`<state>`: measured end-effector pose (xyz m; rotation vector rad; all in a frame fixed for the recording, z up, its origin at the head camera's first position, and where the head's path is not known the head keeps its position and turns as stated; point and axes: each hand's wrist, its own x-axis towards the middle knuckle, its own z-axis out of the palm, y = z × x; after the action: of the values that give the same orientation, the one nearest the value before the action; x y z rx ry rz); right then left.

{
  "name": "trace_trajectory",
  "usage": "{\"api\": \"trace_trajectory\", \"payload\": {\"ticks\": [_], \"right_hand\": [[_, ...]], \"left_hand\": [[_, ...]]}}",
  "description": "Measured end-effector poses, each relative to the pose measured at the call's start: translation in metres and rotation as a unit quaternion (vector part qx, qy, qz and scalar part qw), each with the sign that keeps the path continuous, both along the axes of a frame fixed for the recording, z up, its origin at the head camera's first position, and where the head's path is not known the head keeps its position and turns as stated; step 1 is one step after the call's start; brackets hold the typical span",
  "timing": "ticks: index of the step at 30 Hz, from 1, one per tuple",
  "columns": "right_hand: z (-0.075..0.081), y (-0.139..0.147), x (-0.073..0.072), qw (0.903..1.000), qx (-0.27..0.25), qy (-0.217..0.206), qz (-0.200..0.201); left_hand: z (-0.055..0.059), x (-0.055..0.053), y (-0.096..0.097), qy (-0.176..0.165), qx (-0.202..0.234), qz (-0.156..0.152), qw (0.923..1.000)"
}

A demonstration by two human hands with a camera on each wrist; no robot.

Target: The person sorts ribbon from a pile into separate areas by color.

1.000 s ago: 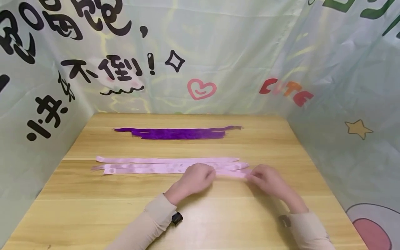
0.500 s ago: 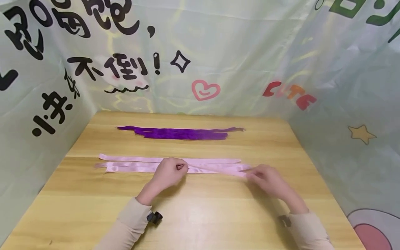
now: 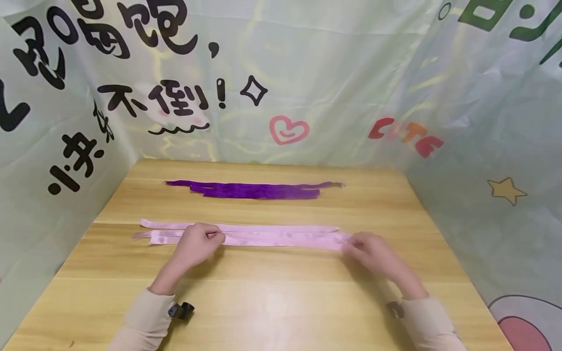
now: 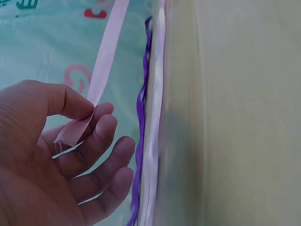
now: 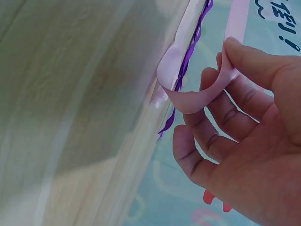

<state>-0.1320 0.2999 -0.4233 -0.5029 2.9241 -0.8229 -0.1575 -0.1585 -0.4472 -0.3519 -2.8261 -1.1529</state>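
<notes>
A pale pink satin ribbon (image 4: 107,56) is stretched between my two hands, over other pink ribbons (image 3: 281,228) laid side by side on the table. My left hand (image 3: 198,244) pinches it close to one end between thumb and index finger, and the frayed tip (image 4: 69,133) pokes out past the grip. My right hand (image 3: 372,252) pinches the same ribbon farther right. In the right wrist view, a slack length of pink ribbon (image 5: 190,101) curves down from that pinch toward the tabletop.
Behind the pink ribbons, a bundle of dark purple ribbons (image 3: 261,190) lies across the wooden table (image 3: 272,302). A printed fabric sheet (image 3: 333,73) with lettering and drawings stands along the table's back and sides.
My left hand has moved left along the pink ribbons, drawing the held ribbon out straight. My right hand has stayed almost in place at the right. The head view has shifted slightly.
</notes>
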Motion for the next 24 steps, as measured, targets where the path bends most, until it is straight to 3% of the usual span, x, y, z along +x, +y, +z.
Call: {"api": "trace_trajectory", "payload": {"ticks": [11, 16, 24], "right_hand": [[0.001, -0.01, -0.008, 0.9999, -0.009, 0.003, 0.011], [0.0, -0.015, -0.011, 0.9999, -0.005, 0.007, 0.011], [-0.004, -0.022, -0.016, 0.9998, -0.01, -0.019, 0.004]], "left_hand": [[0.002, 0.01, -0.06, -0.003, -0.014, 0.058, 0.9982], [0.006, 0.015, -0.084, 0.002, -0.043, 0.076, 0.9962], [0.004, 0.02, -0.11, -0.037, -0.062, 0.092, 0.9932]]}}
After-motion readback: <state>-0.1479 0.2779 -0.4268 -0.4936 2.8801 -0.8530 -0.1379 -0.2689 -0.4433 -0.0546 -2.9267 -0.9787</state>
